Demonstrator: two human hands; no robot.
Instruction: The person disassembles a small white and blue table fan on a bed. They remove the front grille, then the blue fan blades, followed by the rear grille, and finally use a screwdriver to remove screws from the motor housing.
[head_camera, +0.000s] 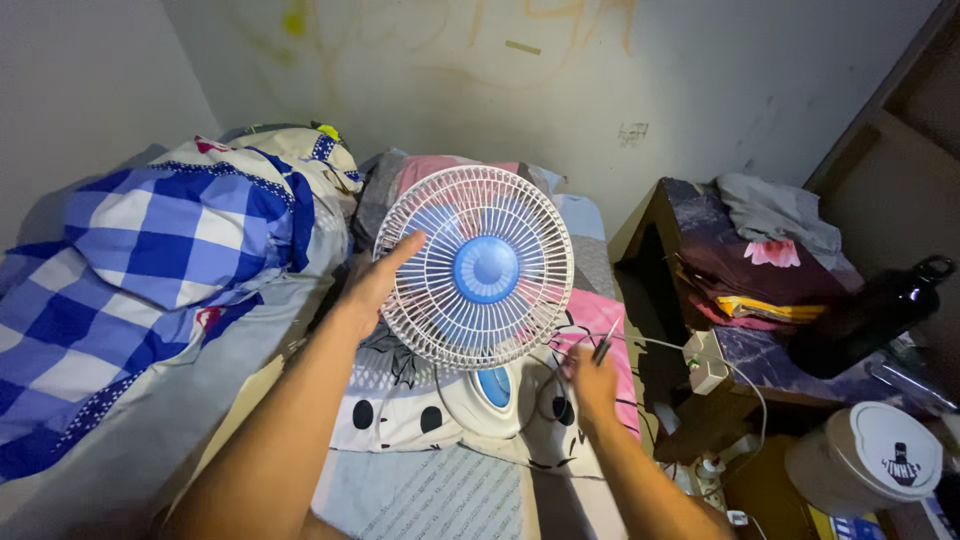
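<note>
A small table fan (476, 268) with a white wire grille and blue hub stands on its white base (490, 400) on the bed. My left hand (375, 283) rests flat against the left rim of the grille, fingers stretched out. My right hand (592, 377) is below the grille's right edge, closed around a thin dark tool (605, 341), perhaps a screwdriver, that points up toward the grille. A white cable (650, 345) runs from the fan to the right.
A blue and white checked blanket (150, 270) is heaped on the left. A dark side table (720, 300) with folded clothes, a white plug adapter (707, 362) and a dark bottle (870, 315) stands right of the bed. A white lidded tub (880, 460) sits lower right.
</note>
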